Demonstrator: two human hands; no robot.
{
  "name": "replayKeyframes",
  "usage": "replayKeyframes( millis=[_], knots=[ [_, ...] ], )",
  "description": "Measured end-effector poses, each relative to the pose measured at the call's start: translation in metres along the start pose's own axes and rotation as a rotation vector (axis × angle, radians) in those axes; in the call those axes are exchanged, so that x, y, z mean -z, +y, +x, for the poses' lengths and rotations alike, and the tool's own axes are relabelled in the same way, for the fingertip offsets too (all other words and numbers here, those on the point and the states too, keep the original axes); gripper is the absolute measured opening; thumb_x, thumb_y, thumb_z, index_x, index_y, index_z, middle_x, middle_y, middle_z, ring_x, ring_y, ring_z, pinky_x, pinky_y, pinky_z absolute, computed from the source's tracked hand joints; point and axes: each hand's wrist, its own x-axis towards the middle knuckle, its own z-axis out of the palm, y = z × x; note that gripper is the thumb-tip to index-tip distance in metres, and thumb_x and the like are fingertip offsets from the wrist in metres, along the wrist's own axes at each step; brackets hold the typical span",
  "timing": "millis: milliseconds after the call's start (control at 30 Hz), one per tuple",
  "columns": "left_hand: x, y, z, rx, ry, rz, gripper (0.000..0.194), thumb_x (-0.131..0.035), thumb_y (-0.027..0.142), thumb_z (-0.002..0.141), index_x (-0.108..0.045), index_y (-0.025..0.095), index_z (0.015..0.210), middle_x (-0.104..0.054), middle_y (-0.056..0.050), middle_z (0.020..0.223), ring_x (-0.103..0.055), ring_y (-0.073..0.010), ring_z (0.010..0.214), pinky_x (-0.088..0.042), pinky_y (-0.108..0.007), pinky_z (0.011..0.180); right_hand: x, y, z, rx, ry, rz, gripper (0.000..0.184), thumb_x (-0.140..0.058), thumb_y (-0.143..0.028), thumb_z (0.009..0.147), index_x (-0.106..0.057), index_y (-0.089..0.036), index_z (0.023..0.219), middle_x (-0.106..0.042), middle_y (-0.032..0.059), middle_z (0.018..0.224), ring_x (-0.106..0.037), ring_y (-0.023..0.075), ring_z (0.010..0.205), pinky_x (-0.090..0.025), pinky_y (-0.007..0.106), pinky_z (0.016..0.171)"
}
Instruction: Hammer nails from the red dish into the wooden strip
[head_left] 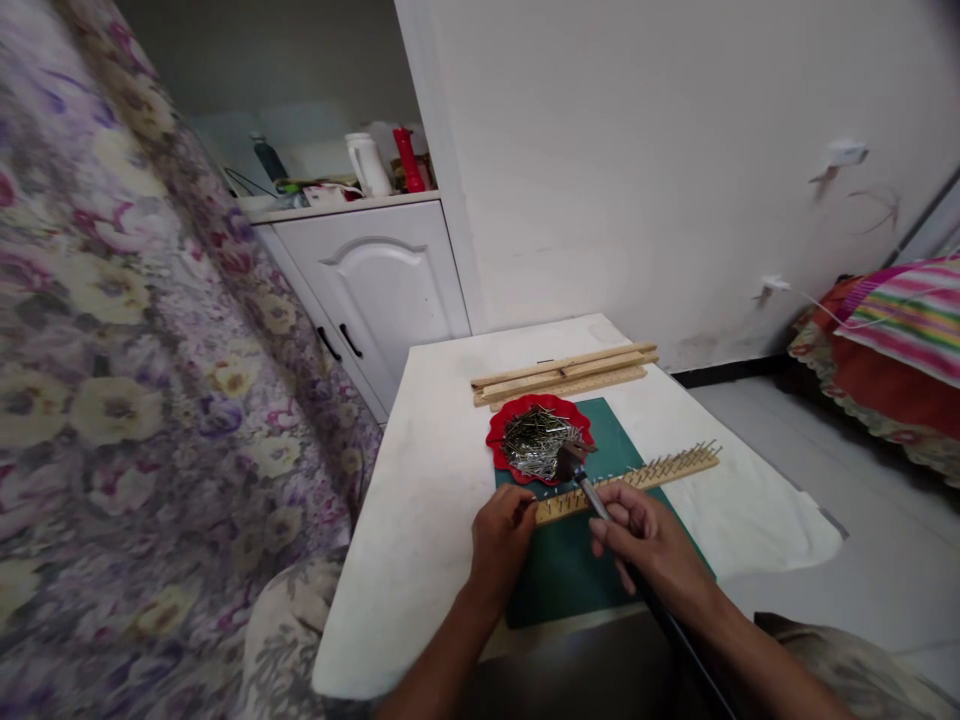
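In my right hand [645,535] is a claw hammer [592,495], its metal head raised over the near edge of a red scalloped dish [496,450] full of loose nails [536,430]. A narrow wooden strip [574,502] lies across a green mat [570,580], with several nails standing along it, many of them tilted. My left hand [501,535] is at the strip's left end, thumb and fingertips pinched together on what looks like a small nail, mostly hidden by the fingers.
Several bare wooden strips [562,378] are stacked at the back of the white table [420,480]. A floral curtain [187,400] hangs to the left, near a white cabinet [382,290]. At the right is a bed [885,370] with a striped cover.
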Motion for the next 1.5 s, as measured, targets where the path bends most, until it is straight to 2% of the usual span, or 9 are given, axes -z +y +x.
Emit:
replayKeyframes(
  millis=[233, 500, 667, 900, 1100, 1200, 1300, 1400, 1500],
  knots=[
    [-0.003, -0.003, -0.001, 0.019, -0.001, 0.008, 0.008, -0.052, 0.015, 0.075, -0.059, 0.019, 0.074, -0.054, 0.002, 0.069, -0.049, -0.0093, 0.06, -0.035, -0.02, 0.057, -0.013, 0.001, -0.002, -0.059, -0.117, -0.027, 0.019, -0.058, -0.033, 0.079, -0.048, -0.019, 0.086, -0.055, -0.0079, 0.057, -0.036, 0.0025, 0.028, -0.029, 0.014, 0.029],
    [-0.003, -0.003, -0.001, 0.033, 0.001, 0.046, 0.011, -0.048, 0.012, 0.072, -0.05, 0.018, 0.063, -0.046, 0.005, 0.061, -0.042, -0.0085, 0.055, -0.03, -0.02, 0.052, -0.022, 0.009, -0.003, -0.058, -0.144, -0.073, 0.015, -0.056, -0.031, 0.081, -0.05, -0.019, 0.088, -0.052, -0.008, 0.057, -0.032, 0.0025, 0.031, -0.027, 0.013, 0.03],
    [-0.001, 0.0, -0.001, 0.027, 0.005, 0.058, 0.012, -0.048, 0.013, 0.072, -0.048, 0.018, 0.06, -0.045, 0.005, 0.06, -0.041, -0.0086, 0.055, -0.029, -0.021, 0.051, -0.021, 0.011, -0.005, -0.036, -0.131, -0.101, 0.011, -0.055, -0.028, 0.082, -0.051, -0.019, 0.088, -0.053, -0.0067, 0.058, -0.036, 0.0039, 0.034, -0.027, 0.013, 0.032],
    [-0.002, -0.002, -0.001, 0.026, -0.002, 0.056, 0.01, -0.049, 0.013, 0.074, -0.054, 0.018, 0.067, -0.052, 0.003, 0.064, -0.047, -0.0096, 0.058, -0.033, -0.021, 0.053, -0.021, 0.008, -0.006, -0.011, -0.138, -0.105, 0.008, -0.055, -0.026, 0.081, -0.052, -0.019, 0.085, -0.054, -0.0059, 0.06, -0.036, 0.0045, 0.037, -0.026, 0.013, 0.032],
    [0.008, -0.001, 0.0, -0.013, -0.047, -0.055, 0.01, -0.052, 0.019, 0.077, -0.062, 0.019, 0.082, -0.061, -0.001, 0.08, -0.055, -0.0125, 0.069, -0.042, -0.023, 0.062, -0.006, -0.004, -0.005, 0.009, -0.034, -0.075, 0.015, -0.057, -0.03, 0.08, -0.051, -0.02, 0.09, -0.056, -0.0058, 0.061, -0.036, 0.0045, 0.035, -0.03, 0.014, 0.032],
    [0.019, 0.0, 0.01, -0.024, -0.038, -0.057, 0.013, -0.05, 0.02, 0.08, -0.062, 0.02, 0.085, -0.062, -0.001, 0.082, -0.056, -0.0129, 0.071, -0.042, -0.023, 0.063, 0.006, -0.004, -0.002, 0.041, 0.064, -0.061, 0.019, -0.058, -0.036, 0.08, -0.051, -0.02, 0.09, -0.056, -0.0058, 0.06, -0.037, 0.0053, 0.034, -0.032, 0.015, 0.03],
    [0.024, 0.001, 0.031, -0.066, -0.035, 0.006, 0.015, -0.048, 0.02, 0.082, -0.062, 0.02, 0.087, -0.062, -0.002, 0.083, -0.056, -0.013, 0.073, -0.043, -0.024, 0.066, 0.014, -0.003, 0.0, 0.071, 0.112, -0.04, 0.022, -0.059, -0.038, 0.08, -0.052, -0.02, 0.09, -0.056, -0.0056, 0.059, -0.038, 0.0056, 0.034, -0.033, 0.016, 0.03],
    [0.02, 0.002, 0.057, -0.14, -0.132, 0.085, 0.015, -0.05, 0.018, 0.081, -0.064, 0.021, 0.085, -0.063, -0.002, 0.086, -0.057, -0.0147, 0.08, -0.044, -0.025, 0.073, 0.017, -0.003, 0.001, 0.075, 0.119, -0.021, 0.023, -0.06, -0.038, 0.079, -0.051, -0.019, 0.088, -0.056, -0.0051, 0.059, -0.038, 0.0052, 0.033, -0.033, 0.016, 0.03],
    [0.008, 0.002, 0.078, -0.182, -0.232, 0.155, 0.015, -0.054, 0.016, 0.078, -0.066, 0.021, 0.084, -0.064, -0.002, 0.087, -0.058, -0.0151, 0.082, -0.044, -0.026, 0.074, 0.017, -0.003, 0.002, 0.072, 0.126, -0.019, 0.023, -0.06, -0.038, 0.079, -0.051, -0.019, 0.088, -0.057, -0.0049, 0.059, -0.038, 0.0051, 0.033, -0.033, 0.016, 0.029]
  ],
)
